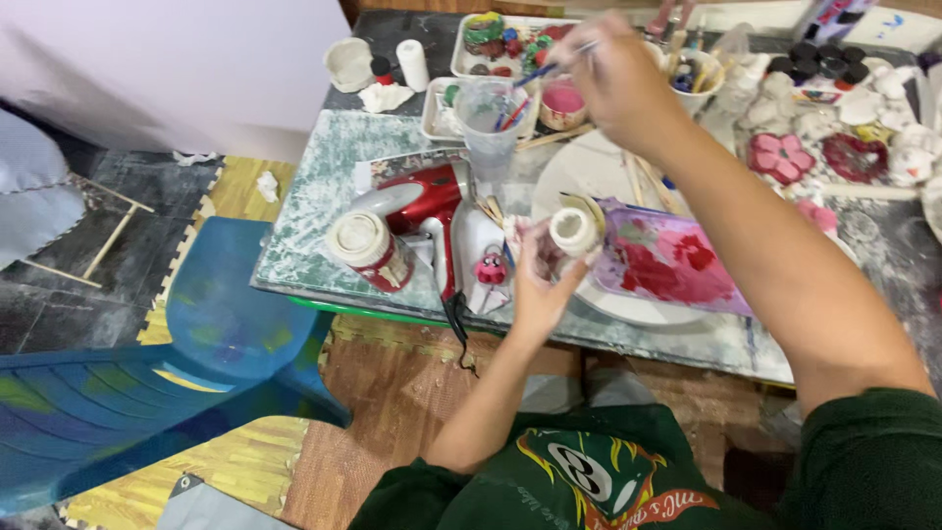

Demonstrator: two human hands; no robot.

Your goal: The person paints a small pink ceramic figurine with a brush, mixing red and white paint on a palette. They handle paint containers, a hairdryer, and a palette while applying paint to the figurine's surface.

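Over the near edge of the worktop [324,196], the left hand [540,280] is closed around a small white plaster piece [573,232], held up just beside the purple palette [667,260] smeared with pink and red paint. The piece looks bare white on the side that shows (its far side is hidden), so the painting seems hardly begun. The right hand [613,79] is pinched shut on a thin brush [549,69], its tip over the clear plastic cup [489,118] that holds more brushes. Around them lie a red hair dryer [422,201], a white-lidded jar [368,250] on its side, a pink paint pot [563,103] and finished red and pink casts [780,157], crowding the reach between cup and palette.
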